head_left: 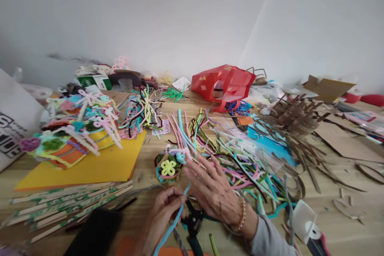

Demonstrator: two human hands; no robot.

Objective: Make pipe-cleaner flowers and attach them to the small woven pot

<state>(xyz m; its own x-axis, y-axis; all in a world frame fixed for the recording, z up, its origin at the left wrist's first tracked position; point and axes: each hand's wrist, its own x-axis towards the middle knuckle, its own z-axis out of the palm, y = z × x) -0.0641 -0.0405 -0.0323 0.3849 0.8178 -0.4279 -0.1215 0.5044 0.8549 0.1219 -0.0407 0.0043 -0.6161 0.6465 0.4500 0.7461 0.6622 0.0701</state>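
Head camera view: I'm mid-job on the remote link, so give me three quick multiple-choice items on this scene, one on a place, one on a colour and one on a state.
1. Where is the red plastic bag?
A) Beyond the pipe cleaners, at the far side of the wooden table
B) On the yellow sheet
C) Hanging on the wall

2. What colour is the pipe cleaner in the left hand?
A) Red
B) Light blue
C) Black

3. How does the right hand stand?
A) Clenched in a fist
B) Out of view
C) Open, fingers spread

Answers:
1. A: the bag sits behind the strewn pile, near the wall.
2. B: the light blue strand runs down from the left fingers.
3. C: the fingers fan out above the table.
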